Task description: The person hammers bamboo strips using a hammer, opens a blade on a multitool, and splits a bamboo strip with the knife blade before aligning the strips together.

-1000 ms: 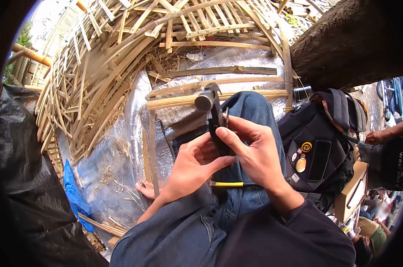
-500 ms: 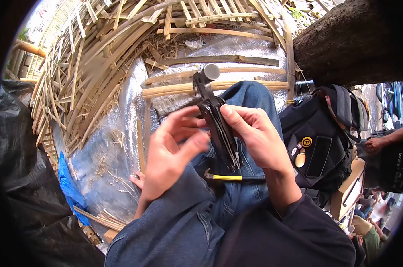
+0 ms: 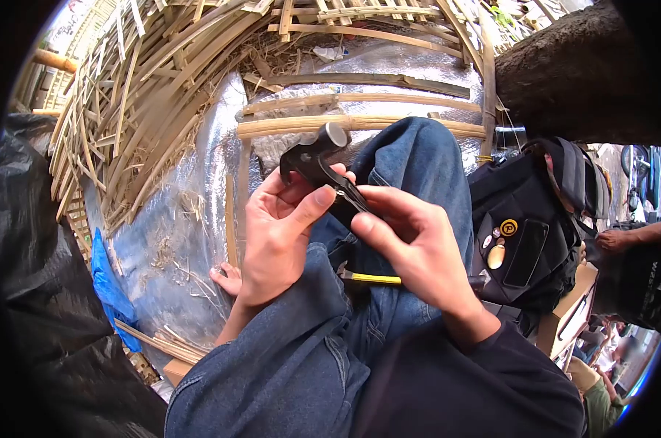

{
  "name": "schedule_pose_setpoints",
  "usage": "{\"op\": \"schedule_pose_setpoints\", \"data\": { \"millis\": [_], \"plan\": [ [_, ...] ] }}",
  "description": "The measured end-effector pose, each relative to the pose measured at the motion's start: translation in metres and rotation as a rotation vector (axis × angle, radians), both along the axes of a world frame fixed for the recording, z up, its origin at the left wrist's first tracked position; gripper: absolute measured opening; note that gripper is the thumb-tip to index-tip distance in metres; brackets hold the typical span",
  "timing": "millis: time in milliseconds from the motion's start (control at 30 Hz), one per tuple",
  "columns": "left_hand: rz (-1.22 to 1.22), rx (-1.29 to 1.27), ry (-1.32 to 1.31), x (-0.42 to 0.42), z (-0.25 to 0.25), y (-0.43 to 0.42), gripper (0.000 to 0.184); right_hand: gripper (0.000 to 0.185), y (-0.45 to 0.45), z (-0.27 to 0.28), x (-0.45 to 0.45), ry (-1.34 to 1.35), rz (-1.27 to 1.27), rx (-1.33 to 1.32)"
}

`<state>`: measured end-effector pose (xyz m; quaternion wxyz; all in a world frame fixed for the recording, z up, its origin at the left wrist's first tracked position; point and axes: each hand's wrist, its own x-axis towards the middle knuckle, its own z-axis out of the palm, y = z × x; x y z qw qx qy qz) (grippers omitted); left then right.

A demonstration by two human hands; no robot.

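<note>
A black hammer multi-tool (image 3: 314,162) with a round silver striking face and a claw is held above my lap. My left hand (image 3: 279,233) is closed round it just below the head, thumb pressed near the pivot. With thumb and fingers, my right hand (image 3: 414,244) grips the handle side, which it largely hides. Thin metal parts show between the two hands. Below them, a second tool with a yellow handle and a small metal head (image 3: 371,278) lies across my jeans, partly covered by my right hand and wrist.
Split bamboo strips (image 3: 155,95) are piled at the back left. Bamboo slats (image 3: 360,125) lie on a silver sheet (image 3: 162,248) ahead. To the right stand a black backpack (image 3: 484,219) with badges, a cardboard box (image 3: 568,306) and a tree trunk (image 3: 579,73). Another person's arm (image 3: 637,235) reaches in there.
The multi-tool has tilted, its head swinging left and down. My left hand, loose and moving before, now grips below the head. My right hand has shifted slightly lower along the handle.
</note>
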<state>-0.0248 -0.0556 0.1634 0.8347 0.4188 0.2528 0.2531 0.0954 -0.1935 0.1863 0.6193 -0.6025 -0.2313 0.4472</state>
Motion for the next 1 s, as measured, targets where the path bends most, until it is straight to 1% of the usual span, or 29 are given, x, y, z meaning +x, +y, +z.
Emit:
{"op": "schedule_pose_setpoints", "data": {
  "millis": [33, 67, 100, 133, 167, 200, 267, 300, 333, 367, 400, 467, 533, 600, 700, 733, 800, 867, 933, 967, 1000],
  "plan": [
    [0.020, 0.007, 0.003, -0.002, 0.002, 0.000, 0.031, 0.036, -0.001, 0.000, -0.003, -0.141, -0.020, 0.017],
    [0.040, 0.015, 0.004, -0.003, 0.003, -0.001, 0.031, 0.034, -0.004, -0.006, -0.003, -0.192, -0.034, 0.050],
    [0.044, 0.075, -0.021, -0.006, 0.004, 0.003, 0.032, 0.032, -0.006, -0.011, -0.003, -0.244, -0.049, 0.083],
    [0.046, 0.076, -0.020, -0.009, 0.004, 0.005, 0.032, 0.029, -0.008, -0.018, -0.001, -0.206, -0.059, 0.132],
    [0.097, 0.091, -0.072, -0.012, 0.003, 0.007, 0.032, 0.020, -0.011, -0.019, -0.002, -0.187, -0.066, 0.063],
    [0.147, 0.108, -0.122, -0.015, 0.003, 0.008, 0.032, 0.020, -0.009, -0.019, -0.002, -0.184, -0.064, 0.070],
    [0.161, 0.130, -0.156, -0.021, -0.002, 0.009, 0.033, 0.014, -0.003, -0.020, -0.004, -0.373, -0.056, 0.124],
    [0.191, 0.127, -0.183, -0.023, -0.003, 0.007, 0.034, 0.015, -0.001, -0.020, -0.002, -0.530, -0.021, 0.179],
    [0.220, 0.125, -0.210, -0.026, -0.003, 0.007, 0.036, 0.015, 0.001, -0.017, -0.001, -0.519, -0.027, 0.195],
    [0.235, 0.111, -0.214, -0.029, -0.005, 0.006, 0.041, 0.015, 0.003, -0.013, -0.001, -0.461, 0.014, 0.180],
    [0.228, 0.120, -0.206, -0.033, -0.005, 0.006, 0.041, 0.015, 0.004, -0.012, 0.000, -0.402, 0.054, 0.160],
    [0.246, 0.203, -0.213, -0.037, -0.005, 0.006, 0.046, 0.015, 0.009, -0.017, 0.004, -0.371, 0.076, 0.167],
    [0.250, 0.195, -0.193, -0.038, -0.003, 0.006, 0.048, 0.016, 0.013, -0.020, 0.008, -0.202, 0.220, 0.165],
    [0.266, 0.286, -0.107, -0.039, 0.000, 0.005, 0.046, 0.018, 0.017, -0.019, 0.006, -0.233, 0.189, 0.181],
    [0.262, 0.302, -0.084, -0.037, 0.004, 0.003, 0.045, 0.016, 0.019, -0.022, 0.008, -0.040, 0.239, 0.121],
    [0.246, 0.308, -0.081, -0.038, 0.004, 0.004, 0.044, 0.016, 0.019, -0.026, 0.011, -0.038, 0.244, 0.119],
    [0.229, 0.315, -0.062, -0.038, 0.005, 0.003, 0.043, 0.015, 0.019, -0.034, 0.015, 0.153, 0.320, 0.094],
    [0.213, 0.322, -0.045, -0.036, 0.006, 0.003, 0.041, 0.014, 0.019, -0.040, 0.012, 0.183, 0.299, 0.117],
    [0.232, 0.236, 0.032, -0.033, 0.007, 0.003, 0.036, 0.012, 0.017, -0.049, 0.009, 0.212, 0.306, 0.148],
    [0.256, 0.253, 0.103, -0.030, 0.009, 0.003, 0.031, 0.012, 0.017, -0.052, 0.007, 0.217, 0.312, 0.142],
    [0.259, 0.245, 0.110, -0.029, 0.009, 0.003, 0.031, 0.012, 0.017, -0.055, 0.003, 0.216, 0.283, 0.093]
  ]
}}
